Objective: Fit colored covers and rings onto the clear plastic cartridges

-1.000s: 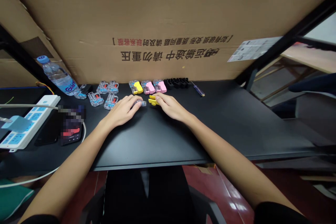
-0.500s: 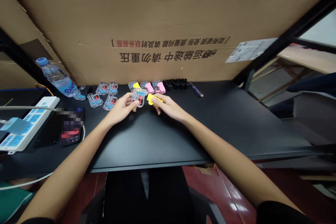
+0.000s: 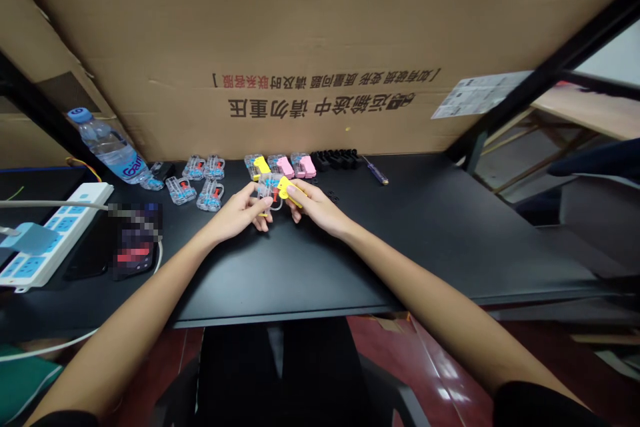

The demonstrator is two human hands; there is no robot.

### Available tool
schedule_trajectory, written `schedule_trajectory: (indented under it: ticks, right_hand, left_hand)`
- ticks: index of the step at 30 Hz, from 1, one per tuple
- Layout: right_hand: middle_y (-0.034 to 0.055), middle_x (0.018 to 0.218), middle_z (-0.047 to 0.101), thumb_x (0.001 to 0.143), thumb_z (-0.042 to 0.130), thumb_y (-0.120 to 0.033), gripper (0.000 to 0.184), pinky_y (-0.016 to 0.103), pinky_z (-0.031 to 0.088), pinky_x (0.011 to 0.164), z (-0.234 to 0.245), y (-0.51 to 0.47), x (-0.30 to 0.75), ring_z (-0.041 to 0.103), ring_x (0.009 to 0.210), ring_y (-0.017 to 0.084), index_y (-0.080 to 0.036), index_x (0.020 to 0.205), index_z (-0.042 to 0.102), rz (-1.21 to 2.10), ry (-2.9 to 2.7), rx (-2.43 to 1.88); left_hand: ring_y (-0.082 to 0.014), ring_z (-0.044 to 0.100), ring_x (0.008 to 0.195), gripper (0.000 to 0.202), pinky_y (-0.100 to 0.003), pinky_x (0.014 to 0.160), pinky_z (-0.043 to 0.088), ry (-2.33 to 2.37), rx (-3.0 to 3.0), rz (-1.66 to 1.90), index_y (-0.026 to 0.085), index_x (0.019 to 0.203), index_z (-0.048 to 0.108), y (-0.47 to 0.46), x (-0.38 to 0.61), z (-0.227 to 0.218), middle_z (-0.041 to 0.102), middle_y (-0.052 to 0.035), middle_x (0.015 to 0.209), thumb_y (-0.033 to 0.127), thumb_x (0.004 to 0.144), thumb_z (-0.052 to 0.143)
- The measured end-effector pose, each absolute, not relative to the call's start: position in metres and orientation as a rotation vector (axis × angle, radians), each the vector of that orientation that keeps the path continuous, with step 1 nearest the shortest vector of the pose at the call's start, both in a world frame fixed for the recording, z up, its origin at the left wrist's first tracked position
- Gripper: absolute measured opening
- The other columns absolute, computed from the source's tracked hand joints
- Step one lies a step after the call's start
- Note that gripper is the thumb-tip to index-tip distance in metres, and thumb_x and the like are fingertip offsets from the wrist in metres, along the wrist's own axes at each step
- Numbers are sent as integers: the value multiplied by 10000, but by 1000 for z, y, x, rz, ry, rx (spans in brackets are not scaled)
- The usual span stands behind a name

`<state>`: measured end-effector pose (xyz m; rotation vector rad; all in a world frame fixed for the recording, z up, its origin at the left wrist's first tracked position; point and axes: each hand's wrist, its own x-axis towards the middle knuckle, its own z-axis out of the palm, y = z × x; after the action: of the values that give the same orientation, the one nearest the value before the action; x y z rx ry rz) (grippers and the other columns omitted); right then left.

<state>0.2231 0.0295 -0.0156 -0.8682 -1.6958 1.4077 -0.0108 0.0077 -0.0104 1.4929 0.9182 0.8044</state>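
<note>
My left hand [image 3: 243, 211] grips a clear plastic casing [image 3: 270, 184] with blue parts inside, a small red trigger-like piece and a looped handle. A bit of yellow shows at its lower edge, under the fingers. In my right hand [image 3: 316, 205], thumb and fingers pinch a yellow plastic piece [image 3: 285, 187] with a rounded end. This yellow piece is right up against the right side of the casing; whether they are joined, I cannot tell. Behind my hands stand a similar casing with a yellow cover [image 3: 261, 167] and two with pink covers [image 3: 284, 167].
Several clear casings [image 3: 210, 195] lie on the left. A row of black parts [image 3: 337, 159] and a screwdriver [image 3: 375, 171] lie at the back right, small black rings [image 3: 332, 197] nearer. A bottle [image 3: 113, 147], power strip [image 3: 63, 230] and cardboard wall [image 3: 320, 33] border the black table [image 3: 310, 280].
My left hand has moved slightly right and down with the casing, which has turned a little. The gap to the yellow piece in my right hand has closed.
</note>
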Motion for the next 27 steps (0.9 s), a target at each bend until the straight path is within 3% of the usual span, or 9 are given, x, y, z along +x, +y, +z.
schedule_trajectory:
  ticks: [10, 18, 27]
  right_hand:
    - [-41, 766, 500, 990, 650, -720, 494, 275, 520, 560, -17, 25, 219, 503, 603, 123, -228, 993, 609, 1463, -1696, -861]
    - [-44, 772, 479, 988, 654, -721, 497, 274, 504, 536, -19, 24, 217, 474, 590, 113, -234, 937, 567, 1454, -1703, -843]
    - [-59, 728, 473, 965, 708, -693, 492, 263, 463, 527, -19, 26, 217, 449, 556, 98, -216, 949, 591, 1577, -1586, -796]
  left_hand:
    - [-157, 733, 578, 516, -264, 581, 592, 958, 1570, 817, 206, 1214, 539, 7, -11, -10, 755, -19, 802, 648, 986, 679]
    - [-150, 715, 560, 419, -259, 586, 577, 1045, 1731, 826, 217, 1189, 549, 1, -11, -4, 747, -2, 770, 584, 1014, 652]
    - [-140, 694, 533, 598, -248, 570, 556, 855, 1406, 767, 187, 1167, 560, 5, -9, -4, 749, -21, 763, 723, 940, 699]
